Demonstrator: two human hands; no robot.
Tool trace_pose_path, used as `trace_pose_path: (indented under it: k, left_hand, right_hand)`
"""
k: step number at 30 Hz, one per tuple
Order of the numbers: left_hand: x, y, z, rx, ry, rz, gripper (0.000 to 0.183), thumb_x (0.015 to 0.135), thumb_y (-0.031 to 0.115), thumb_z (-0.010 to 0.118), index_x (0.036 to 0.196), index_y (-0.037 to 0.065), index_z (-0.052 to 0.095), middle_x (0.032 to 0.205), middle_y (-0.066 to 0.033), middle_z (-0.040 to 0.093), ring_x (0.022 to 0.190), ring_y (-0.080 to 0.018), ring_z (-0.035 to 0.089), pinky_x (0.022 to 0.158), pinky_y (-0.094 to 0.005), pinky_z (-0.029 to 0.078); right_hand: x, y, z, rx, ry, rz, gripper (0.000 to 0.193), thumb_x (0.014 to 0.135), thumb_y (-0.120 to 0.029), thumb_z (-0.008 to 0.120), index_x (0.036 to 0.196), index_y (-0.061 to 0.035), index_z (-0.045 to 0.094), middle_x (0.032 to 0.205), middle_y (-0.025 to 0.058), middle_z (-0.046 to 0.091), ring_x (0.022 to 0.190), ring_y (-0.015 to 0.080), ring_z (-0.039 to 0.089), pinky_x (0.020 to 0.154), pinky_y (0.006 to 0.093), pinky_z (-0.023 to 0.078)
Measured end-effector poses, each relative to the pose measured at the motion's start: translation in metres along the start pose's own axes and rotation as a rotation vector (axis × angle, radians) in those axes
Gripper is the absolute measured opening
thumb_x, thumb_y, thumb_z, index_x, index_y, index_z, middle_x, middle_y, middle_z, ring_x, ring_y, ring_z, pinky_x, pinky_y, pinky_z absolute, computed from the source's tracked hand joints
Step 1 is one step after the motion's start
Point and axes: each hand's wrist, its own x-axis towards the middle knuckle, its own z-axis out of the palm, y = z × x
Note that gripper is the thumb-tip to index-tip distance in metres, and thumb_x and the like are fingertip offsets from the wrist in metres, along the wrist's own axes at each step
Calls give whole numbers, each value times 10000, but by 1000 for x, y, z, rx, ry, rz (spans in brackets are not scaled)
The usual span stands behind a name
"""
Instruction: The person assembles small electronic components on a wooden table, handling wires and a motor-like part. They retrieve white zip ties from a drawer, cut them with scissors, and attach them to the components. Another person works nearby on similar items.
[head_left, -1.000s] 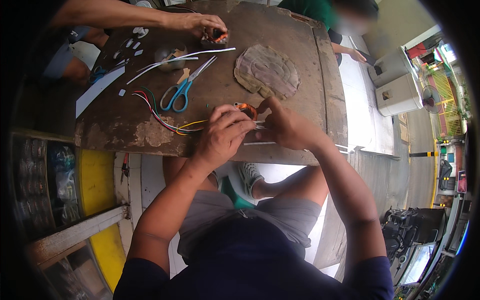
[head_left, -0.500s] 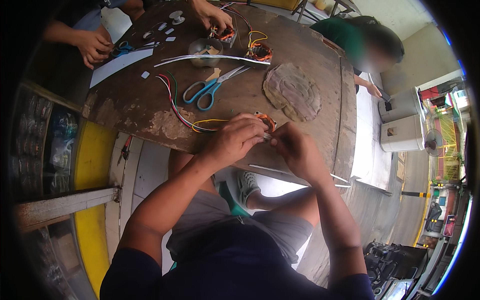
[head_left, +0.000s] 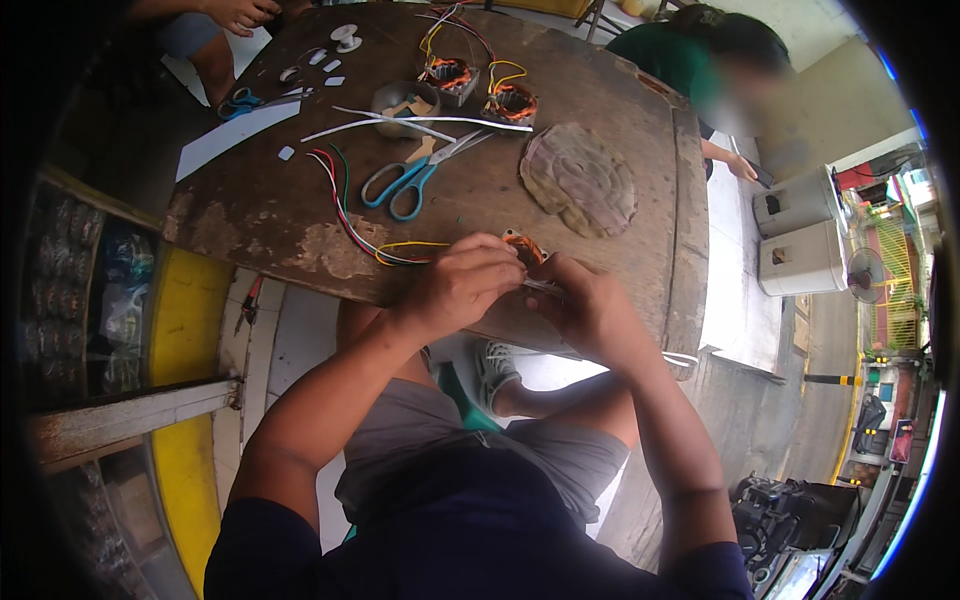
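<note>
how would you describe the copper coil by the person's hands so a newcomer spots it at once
On the brown wooden table, look to the near edge, where the person's left hand and right hand nearly meet. The copper coil shows just beyond them, partly hidden. Unlike the two similar coils farther back, it is right at this person's hands.

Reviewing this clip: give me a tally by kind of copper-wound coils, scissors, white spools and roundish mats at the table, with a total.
Copper-wound coils: 3
Scissors: 2
White spool: 1
Roundish mat: 1
Total: 7
</note>
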Motion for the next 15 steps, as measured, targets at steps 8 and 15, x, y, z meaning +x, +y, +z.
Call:
trace_pose_path:
  k: [8, 15]
  left_hand:
    - [0, 4, 3, 57, -20, -10, 138, 848, -10, 810, 968, 37, 760, 1099, -101, 757, 1131, -324, 702, 972, -427, 587]
    - [4, -6, -6, -42, -81, -15, 109, 844, -36, 797, 924, 18, 745, 1057, -103, 761, 1109, -323, 717, 941, -426, 588]
  right_hand:
    - [2, 8, 1, -146, 5, -133, 273, 912, -62, 797, 1163, -35, 694, 1061, 181, 729, 930, 450, 722, 827, 487, 580]
    - [11, 2, 1, -139, -53, -84, 382, 970, -264, 765, 1242, -33, 627, 1055, 242, 741, 937, 465, 732, 771, 549, 578]
